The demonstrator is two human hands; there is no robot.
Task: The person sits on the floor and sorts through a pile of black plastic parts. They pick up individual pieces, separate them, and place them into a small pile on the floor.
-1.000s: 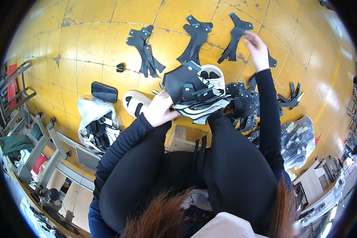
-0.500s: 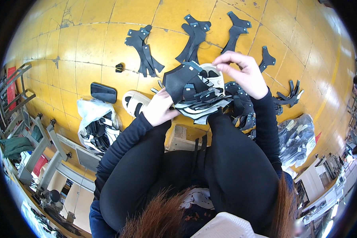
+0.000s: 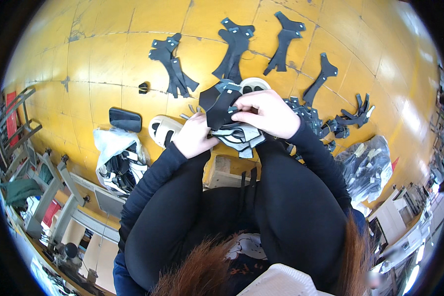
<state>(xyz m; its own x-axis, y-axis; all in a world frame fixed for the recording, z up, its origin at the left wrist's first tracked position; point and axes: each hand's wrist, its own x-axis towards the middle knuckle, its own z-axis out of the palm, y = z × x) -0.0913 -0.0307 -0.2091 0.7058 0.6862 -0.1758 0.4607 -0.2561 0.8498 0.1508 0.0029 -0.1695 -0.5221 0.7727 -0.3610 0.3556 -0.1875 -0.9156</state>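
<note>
Between my knees I hold a bundle of flat black cut pieces (image 3: 218,106) with pale grey undersides and small light tags on their edges. They look like shoe-upper parts. My left hand (image 3: 195,137) grips the bundle's left side, fingers wrapped round it. Coming from the right, my right hand (image 3: 271,113) has thumb and fingers pinched on the tagged edge of the pieces. A cream sandal (image 3: 159,129) sits on the floor beside my left hand. Another cream sandal (image 3: 254,83) lies beyond my right hand, which partly covers it.
On the yellow tiled floor, black piece stacks (image 3: 173,64) lie in a row ahead, with a single piece (image 3: 322,79) at right. More black parts (image 3: 308,118) pile by my right knee. Plastic bags (image 3: 365,165) of parts flank me. A dark phone-like slab (image 3: 125,119) lies at left.
My right hand has come left and down from above the far sandal to the bundle, its fingers closing on the pieces. My left hand keeps its hold. The view has shifted slightly.
</note>
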